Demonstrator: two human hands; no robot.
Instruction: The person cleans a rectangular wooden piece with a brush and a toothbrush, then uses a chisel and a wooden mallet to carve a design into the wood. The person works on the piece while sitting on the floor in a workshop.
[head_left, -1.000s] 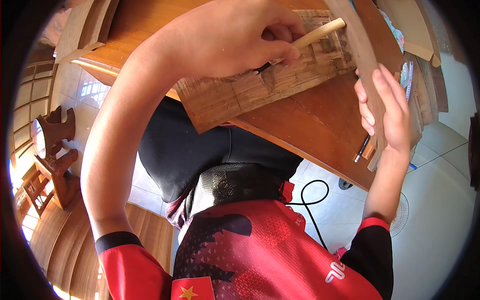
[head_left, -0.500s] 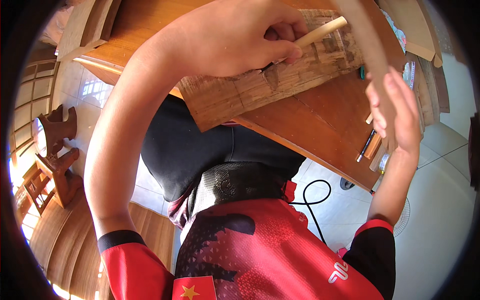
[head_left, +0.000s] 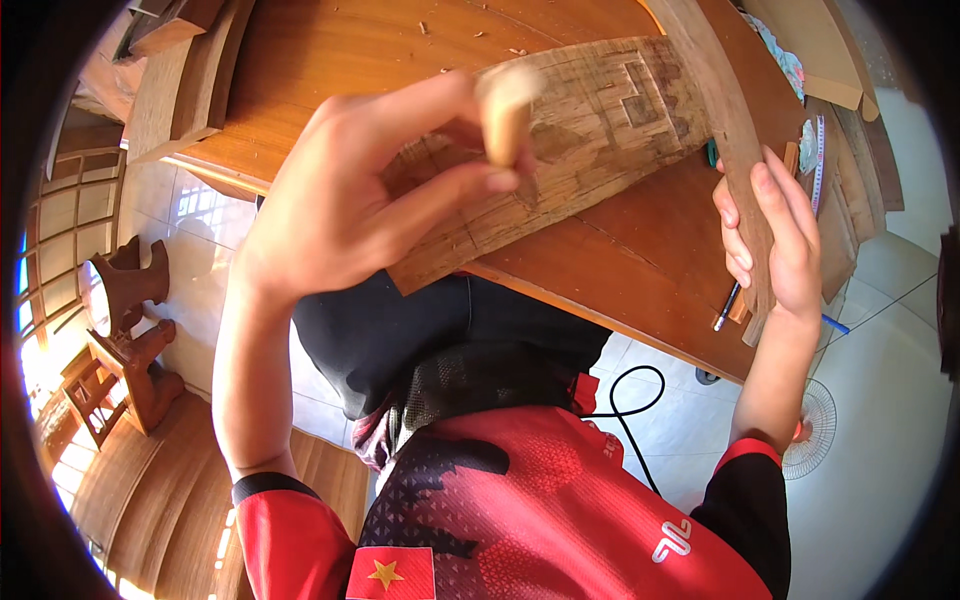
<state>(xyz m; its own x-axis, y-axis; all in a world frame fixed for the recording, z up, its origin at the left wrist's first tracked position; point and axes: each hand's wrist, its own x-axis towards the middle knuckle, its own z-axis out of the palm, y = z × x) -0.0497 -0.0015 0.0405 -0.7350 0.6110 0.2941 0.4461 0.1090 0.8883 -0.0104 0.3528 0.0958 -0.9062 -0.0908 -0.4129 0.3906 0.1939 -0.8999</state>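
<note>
My left hand [head_left: 400,190] is closed round the pale wooden handle of a chisel [head_left: 508,120], held steeply over the board; hand and handle are slightly blurred. Its blade is mostly hidden, so I cannot tell whether the tip touches the wood. Beneath lies a rough brown wooden board [head_left: 590,125], angled across the table corner and jutting past the near edge. Shallow angular recesses are cut near its right end. On the right, my right hand [head_left: 785,225] grips a long, flat wooden bar [head_left: 728,110], raised above the table and reaching away past the board's right end.
Wood shavings dot the brown table [head_left: 340,55]. Thick wood pieces [head_left: 185,95] rest at far left, a cardboard box [head_left: 830,50] at far right. A pencil [head_left: 727,308] lies below my right hand. A black cable [head_left: 632,425] and a fan [head_left: 812,430] are beyond the table.
My left hand has come left and nearer, turning the chisel from a slant toward the right to a steeper stance. The wooden bar, blurred before, now shows sharply. The view has shifted slightly.
</note>
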